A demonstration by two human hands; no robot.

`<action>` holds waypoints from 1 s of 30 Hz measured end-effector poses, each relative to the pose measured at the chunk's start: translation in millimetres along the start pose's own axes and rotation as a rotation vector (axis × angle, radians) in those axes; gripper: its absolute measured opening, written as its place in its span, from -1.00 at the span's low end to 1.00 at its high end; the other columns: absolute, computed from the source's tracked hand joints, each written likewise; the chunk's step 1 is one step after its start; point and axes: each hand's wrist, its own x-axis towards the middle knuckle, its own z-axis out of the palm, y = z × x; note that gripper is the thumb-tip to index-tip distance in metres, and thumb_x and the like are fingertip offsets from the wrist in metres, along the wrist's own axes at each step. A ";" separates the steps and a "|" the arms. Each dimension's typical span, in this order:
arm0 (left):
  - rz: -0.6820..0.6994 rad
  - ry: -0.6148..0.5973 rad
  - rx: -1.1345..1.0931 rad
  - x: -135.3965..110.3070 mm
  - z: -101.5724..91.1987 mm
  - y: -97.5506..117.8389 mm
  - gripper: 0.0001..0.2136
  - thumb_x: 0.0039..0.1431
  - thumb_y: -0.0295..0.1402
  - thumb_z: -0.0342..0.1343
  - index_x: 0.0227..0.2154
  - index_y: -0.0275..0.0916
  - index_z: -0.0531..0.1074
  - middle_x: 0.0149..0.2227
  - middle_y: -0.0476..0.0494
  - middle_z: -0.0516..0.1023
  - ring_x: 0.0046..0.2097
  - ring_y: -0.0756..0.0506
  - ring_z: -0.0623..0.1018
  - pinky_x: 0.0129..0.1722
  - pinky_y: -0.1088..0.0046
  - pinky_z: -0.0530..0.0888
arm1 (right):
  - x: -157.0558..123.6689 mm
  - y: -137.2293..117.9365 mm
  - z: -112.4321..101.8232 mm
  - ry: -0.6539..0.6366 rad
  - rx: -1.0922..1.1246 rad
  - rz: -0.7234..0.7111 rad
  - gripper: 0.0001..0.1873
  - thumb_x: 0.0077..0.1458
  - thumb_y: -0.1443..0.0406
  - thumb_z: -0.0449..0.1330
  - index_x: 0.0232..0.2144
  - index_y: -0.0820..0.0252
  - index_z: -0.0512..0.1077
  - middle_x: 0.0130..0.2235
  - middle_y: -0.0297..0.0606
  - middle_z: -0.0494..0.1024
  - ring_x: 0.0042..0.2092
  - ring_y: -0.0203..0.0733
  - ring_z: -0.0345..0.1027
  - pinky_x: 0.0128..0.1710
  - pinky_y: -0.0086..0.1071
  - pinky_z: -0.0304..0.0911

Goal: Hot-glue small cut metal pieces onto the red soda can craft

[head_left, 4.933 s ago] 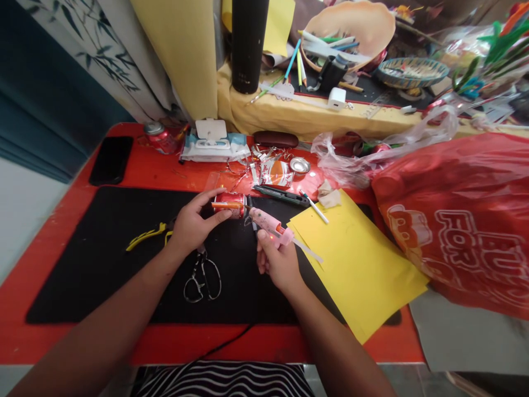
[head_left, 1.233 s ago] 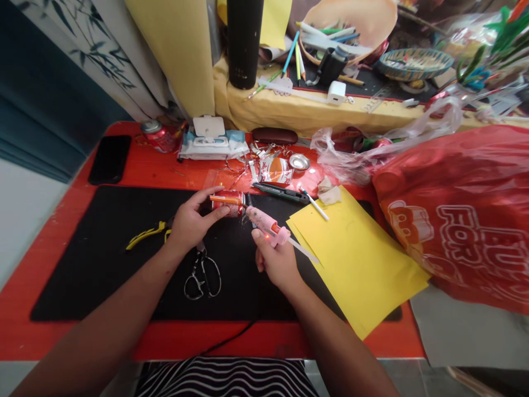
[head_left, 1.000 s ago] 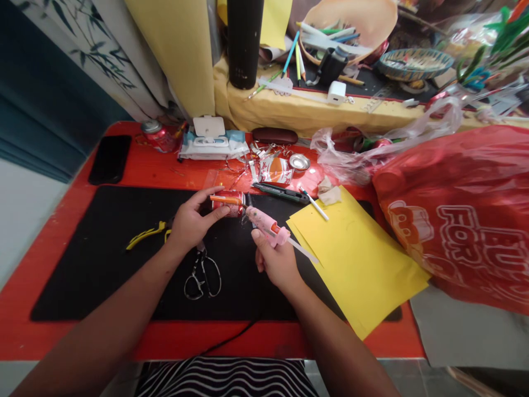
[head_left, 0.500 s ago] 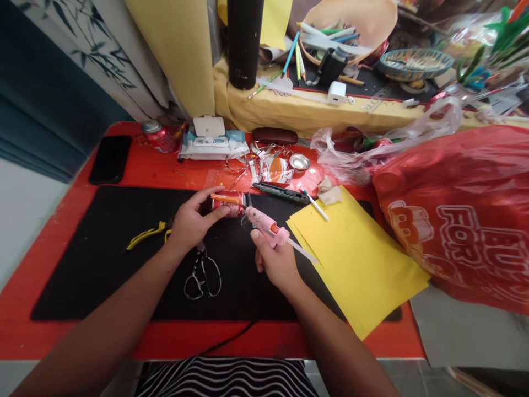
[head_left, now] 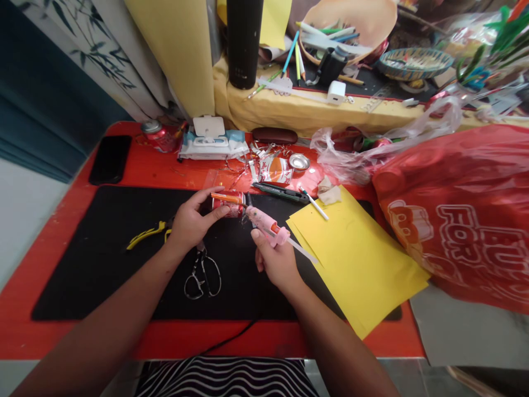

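Between the thumb and fingers of my left hand point(head_left: 192, 220) is a small red can piece point(head_left: 235, 209), lying sideways with an orange strip point(head_left: 227, 198) along its top. My right hand point(head_left: 275, 255) is closed around a pink glue gun point(head_left: 264, 223). A whitish glue stick point(head_left: 302, 251) sticks out of its back end. The gun's nozzle points at the right end of the can piece; whether it touches cannot be made out. Below my left hand lie scissors point(head_left: 202, 275), their blades partly hidden. Yellow-handled pliers point(head_left: 146, 235) rest to its left.
A black mat point(head_left: 111, 275) covers much of the red table point(head_left: 157, 339). Behind my hands lie a box cutter point(head_left: 281, 192), metal scraps and a wipes pack point(head_left: 215, 144). Yellow paper point(head_left: 355, 259) and a red bag point(head_left: 454, 220) are at right, a phone point(head_left: 110, 160) at left.
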 end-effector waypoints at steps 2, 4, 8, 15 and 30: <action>-0.004 -0.001 0.007 0.0 -0.1 0.2 -0.38 0.13 0.05 0.48 0.18 -0.15 0.65 0.20 -0.29 0.71 0.25 -0.42 0.64 0.36 -0.11 0.49 | -0.1 0.1 0.1 -0.005 0.007 -0.007 -0.24 0.37 -0.15 0.26 0.36 0.22 0.55 -0.71 -0.54 0.31 -0.69 -0.31 0.18 -0.67 -0.52 0.10; -0.005 -0.001 0.016 -0.1 0.0 0.1 -0.38 0.13 0.05 0.48 0.19 -0.15 0.65 0.20 -0.29 0.71 0.25 -0.42 0.64 0.36 -0.11 0.49 | -0.2 0.9 0.4 -0.006 0.021 -0.012 -0.23 0.37 -0.15 0.26 0.38 0.22 0.53 -0.72 -0.55 0.30 -0.69 -0.31 0.17 -0.67 -0.52 0.11; 0.002 -0.001 0.015 -0.1 0.4 -0.8 -0.38 0.13 0.04 0.49 0.18 -0.17 0.65 0.20 -0.30 0.71 0.25 -0.42 0.64 0.37 -0.12 0.48 | -0.2 3.1 1.0 0.011 0.029 -0.009 -0.20 0.36 -0.16 0.28 0.41 0.21 0.51 -0.71 -0.56 0.30 -0.69 -0.31 0.17 -0.67 -0.51 0.13; -0.006 -0.001 -0.008 0.3 1.1 -0.8 -0.38 0.11 0.06 0.49 0.17 -0.15 0.66 0.18 -0.28 0.72 0.22 -0.41 0.66 0.35 -0.11 0.49 | 0.0 0.2 1.2 0.017 0.004 0.027 -0.17 0.33 -0.17 0.29 0.40 0.25 0.52 -0.72 -0.55 0.30 -0.69 -0.31 0.17 -0.67 -0.51 0.11; -0.009 -0.004 -0.024 0.1 1.2 1.2 -0.36 0.12 0.02 0.50 0.19 -0.21 0.63 0.19 -0.32 0.72 0.22 -0.41 0.67 0.35 -0.11 0.49 | 0.0 1.2 1.2 0.013 0.004 0.023 -0.19 0.32 -0.18 0.30 0.35 0.25 0.56 -0.72 -0.55 0.30 -0.70 -0.31 0.17 -0.68 -0.51 0.10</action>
